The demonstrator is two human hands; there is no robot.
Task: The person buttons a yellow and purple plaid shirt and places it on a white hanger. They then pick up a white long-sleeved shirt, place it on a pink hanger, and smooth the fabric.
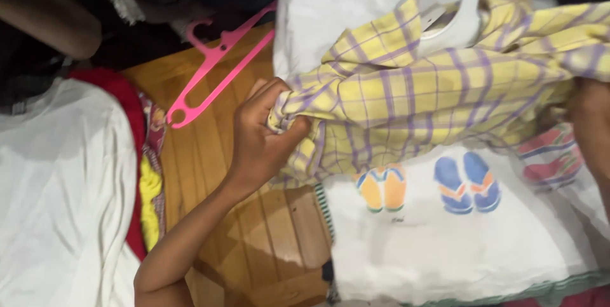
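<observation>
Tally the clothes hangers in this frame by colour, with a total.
Pink hanger, lying on the wooden floor: 1
White hanger, inside the yellow checked shirt: 1
Total: 2

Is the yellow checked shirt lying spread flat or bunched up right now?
Bunched. The left hand grips a gathered wad of the yellow checked shirt, whose cloth runs in creases toward the white hanger.
</observation>
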